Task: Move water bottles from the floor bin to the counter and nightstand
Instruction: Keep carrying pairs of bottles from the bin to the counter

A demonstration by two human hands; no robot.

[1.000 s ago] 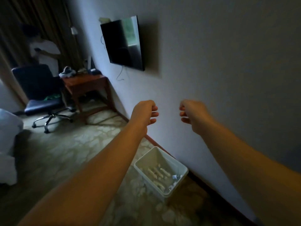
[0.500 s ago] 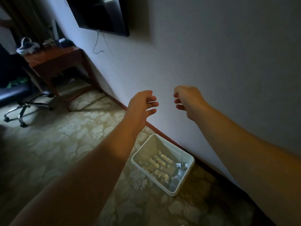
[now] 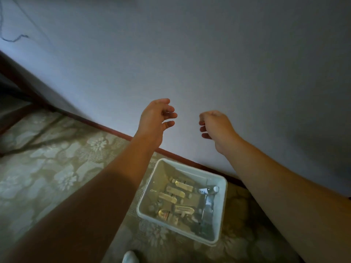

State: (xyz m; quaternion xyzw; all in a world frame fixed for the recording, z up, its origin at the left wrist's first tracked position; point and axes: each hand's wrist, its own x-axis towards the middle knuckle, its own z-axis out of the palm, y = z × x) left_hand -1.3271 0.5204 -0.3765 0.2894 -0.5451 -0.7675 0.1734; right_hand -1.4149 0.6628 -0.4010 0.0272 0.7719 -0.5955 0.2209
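Left hand (image 3: 154, 118) and right hand (image 3: 215, 124) loosely curled, holding nothing, raised above the bin (image 3: 222, 211) at 6 o'clock; bottles (image 3: 180, 198) lie inside, I judge awaiting pickup.

no legible text; pale labels on the water bottles (image 3: 179, 194) in the bin (image 3: 221, 211) too blurred to read.

Bin (image 3: 221, 211): open on top, bottles (image 3: 175, 198) lying loose inside.
Wall (image 3: 209, 63): hard against the far rim (blocks that side).
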